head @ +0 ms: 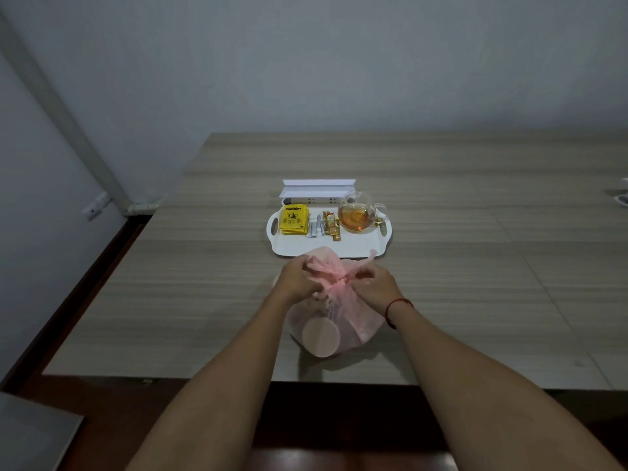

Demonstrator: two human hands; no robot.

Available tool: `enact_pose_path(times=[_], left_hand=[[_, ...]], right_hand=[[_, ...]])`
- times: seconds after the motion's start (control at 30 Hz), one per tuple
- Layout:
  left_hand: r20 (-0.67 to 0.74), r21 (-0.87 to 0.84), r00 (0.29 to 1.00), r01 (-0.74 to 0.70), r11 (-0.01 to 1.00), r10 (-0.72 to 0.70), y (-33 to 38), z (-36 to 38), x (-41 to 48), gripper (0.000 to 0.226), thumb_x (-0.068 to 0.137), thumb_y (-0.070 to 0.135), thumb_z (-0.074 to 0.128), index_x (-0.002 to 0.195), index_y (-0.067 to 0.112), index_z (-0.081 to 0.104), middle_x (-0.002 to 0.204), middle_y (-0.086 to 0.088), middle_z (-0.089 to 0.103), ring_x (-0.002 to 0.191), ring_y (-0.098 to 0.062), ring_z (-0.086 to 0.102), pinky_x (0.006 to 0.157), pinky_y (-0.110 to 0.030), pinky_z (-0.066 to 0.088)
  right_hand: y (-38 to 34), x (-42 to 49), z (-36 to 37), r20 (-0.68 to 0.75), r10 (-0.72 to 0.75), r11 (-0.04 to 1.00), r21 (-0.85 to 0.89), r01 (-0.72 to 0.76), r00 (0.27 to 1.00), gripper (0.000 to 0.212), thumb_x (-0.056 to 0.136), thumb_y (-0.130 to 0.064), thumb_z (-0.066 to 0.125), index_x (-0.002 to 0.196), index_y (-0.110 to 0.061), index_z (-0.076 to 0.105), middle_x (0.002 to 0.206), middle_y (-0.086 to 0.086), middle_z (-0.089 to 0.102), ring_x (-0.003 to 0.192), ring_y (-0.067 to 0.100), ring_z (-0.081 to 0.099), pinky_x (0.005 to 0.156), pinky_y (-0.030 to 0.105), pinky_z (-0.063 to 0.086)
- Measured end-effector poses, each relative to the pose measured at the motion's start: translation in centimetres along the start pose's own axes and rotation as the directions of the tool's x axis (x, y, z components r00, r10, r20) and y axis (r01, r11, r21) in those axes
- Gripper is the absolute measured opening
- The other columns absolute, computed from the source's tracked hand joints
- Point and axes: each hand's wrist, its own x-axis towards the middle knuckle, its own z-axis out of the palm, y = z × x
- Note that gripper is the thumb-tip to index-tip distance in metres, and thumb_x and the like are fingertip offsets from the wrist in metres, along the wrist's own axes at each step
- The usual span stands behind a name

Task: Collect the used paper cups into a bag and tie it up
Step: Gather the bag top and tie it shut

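A thin pink plastic bag (353,326) stands on the wooden table near the front edge. Paper cups show through its side; the round base of one cup (320,336) presses against the plastic. The bag's neck is gathered into a twist at the top. My left hand (297,278) pinches the gathered plastic on the left of the neck. On the right of it, my right hand (375,287) grips the other bunch of plastic. A red string circles my right wrist.
Just behind the bag lies a white tray (299,248) holding a yellow tea box (294,219), several sachets (323,226) and a glass teapot (356,212) of amber tea. A white folded box (317,188) sits behind the tray. The table (170,300) ends at left above dark floor.
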Motion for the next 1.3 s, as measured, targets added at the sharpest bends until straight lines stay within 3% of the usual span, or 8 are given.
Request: enact_pose_path(times=[0.13,0.33,0.43,0.53,0.73,0.93,1.1,1.3], left_hand=[[-0.001,0.275,0.999,-0.039,0.961,0.041,-0.2,0.7,0.2,0.033,0.067,0.011,0.078,0.099,0.014,0.069,0.099,-0.006,0.071,0.090,-0.022,0.065,0.078,-0.034,0.055],[0.029,0.482,0.999,-0.041,0.875,0.031,0.5,1.5,0.6,0.022,0.083,0.031,0.073,0.096,0.014,0.076,0.095,-0.003,0.075,0.085,-0.017,0.067,0.079,-0.033,0.054],[0.029,0.474,0.993,-0.115,0.873,0.115,0.5,2.2,0.4,0.019,0.090,0.024,0.065,0.106,0.022,0.076,0.106,0.002,0.074,0.096,-0.017,0.066,0.089,-0.038,0.054],[-0.069,0.468,0.984,-0.113,0.876,0.164,0.4,2.8,0.0,0.018,0.096,0.017,0.054,0.097,0.012,0.071,0.103,-0.004,0.072,0.094,-0.020,0.064,0.086,-0.040,0.054],[-0.117,0.345,0.977,-0.130,0.930,0.180,0.8,3.1,0.1,0.014,0.098,0.014,0.046,0.087,0.013,0.054,0.093,-0.009,0.063,0.084,-0.022,0.057,0.078,-0.040,0.053],[-0.016,0.290,0.987,-0.146,0.946,0.157,2.7,1.2,0.8,0.021,0.085,0.015,0.064,0.066,0.014,0.055,0.070,0.001,0.052,0.065,-0.014,0.048,0.052,-0.021,0.036],[-0.140,0.318,0.971,-0.139,0.938,0.191,7.0,-1.1,1.8,0.009,0.084,0.008,0.059,0.076,0.011,0.059,0.073,-0.003,0.054,0.075,-0.021,0.051,0.068,-0.029,0.043],[-0.287,0.313,0.941,-0.086,0.946,0.180,9.5,-5.5,1.6,0.023,0.080,0.019,0.068,0.060,0.011,0.061,0.078,-0.017,0.066,0.070,-0.020,0.052,0.063,-0.027,0.039]], right_hand=[[1.2,-0.5,-0.3,0.011,0.009,0.971,-0.237,-0.006,1.000,0.041,0.079,-0.010,0.070,0.120,-0.011,0.064,0.120,0.006,0.065,0.112,0.023,0.060,0.101,0.039,0.049],[1.7,-0.9,0.3,0.026,-0.003,0.962,-0.274,0.010,1.000,0.019,0.086,-0.018,0.065,0.101,-0.014,0.075,0.100,0.007,0.070,0.092,0.024,0.062,0.087,0.036,0.053],[1.7,-0.7,0.7,-0.003,0.018,0.962,-0.274,-0.018,1.000,0.020,0.093,-0.022,0.057,0.080,-0.016,0.072,0.079,0.002,0.060,0.080,0.022,0.056,0.073,0.030,0.046],[1.5,-0.5,0.7,-0.025,0.052,0.968,-0.244,-0.057,0.998,0.021,0.096,-0.022,0.051,0.088,-0.011,0.067,0.085,0.005,0.059,0.082,0.026,0.059,0.075,0.036,0.052],[0.1,-0.3,0.3,-0.126,-0.016,0.972,-0.233,-0.014,0.992,0.042,0.092,-0.010,0.046,0.051,-0.021,0.045,0.078,0.009,0.055,0.072,0.023,0.049,0.062,0.023,0.037],[-2.5,0.1,-0.5,-0.181,-0.077,0.987,-0.155,0.049,0.981,0.029,0.092,-0.008,0.042,0.102,-0.005,0.070,0.104,0.017,0.068,0.096,0.032,0.061,0.083,0.036,0.051],[-6.2,1.4,-1.2,-0.212,-0.150,0.983,-0.132,0.124,0.966,0.026,0.093,-0.010,0.040,0.095,-0.004,0.065,0.095,0.016,0.064,0.080,0.025,0.054,0.076,0.038,0.050],[-11.5,2.3,-0.9,-0.196,-0.275,0.954,-0.177,0.242,0.941,0.023,0.091,-0.010,0.046,0.093,-0.002,0.068,0.091,0.012,0.065,0.084,0.026,0.058,0.069,0.024,0.039]])
